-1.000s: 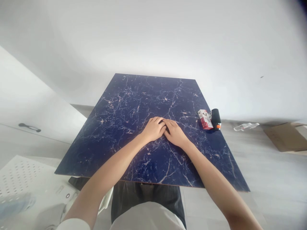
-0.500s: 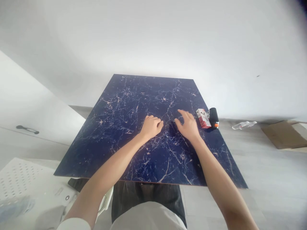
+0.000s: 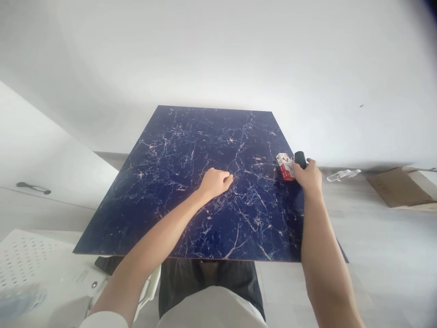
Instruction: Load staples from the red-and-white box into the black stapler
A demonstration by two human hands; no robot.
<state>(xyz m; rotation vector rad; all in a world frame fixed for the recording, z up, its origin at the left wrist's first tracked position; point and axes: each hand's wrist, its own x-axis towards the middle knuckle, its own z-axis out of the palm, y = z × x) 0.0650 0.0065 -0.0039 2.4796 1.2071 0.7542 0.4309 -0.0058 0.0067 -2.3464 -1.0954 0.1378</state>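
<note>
My right hand (image 3: 309,176) is at the table's right edge, wrapped round a black cylinder (image 3: 300,159). My thumb lies on its left side and my fingers on its right; the hand covers its lower part. Right beside the cylinder, to its left, stands a small red and white box (image 3: 285,166), close to my thumb. My left hand (image 3: 215,182) rests on the blue marbled tabletop (image 3: 191,150) near its middle. Its fingers are curled in, and I see nothing in them.
A white wall (image 3: 211,54) rises behind the table. On the floor to the right lie a clear plastic bottle (image 3: 343,175) and an open cardboard box (image 3: 396,187). At the lower left is a white perforated surface (image 3: 30,259), below a cabinet with a dark handle (image 3: 33,187).
My right hand has moved right from above the tabletop to the black cylinder and closed round it. My left hand has stayed nearly in place. The view has shifted slightly.
</note>
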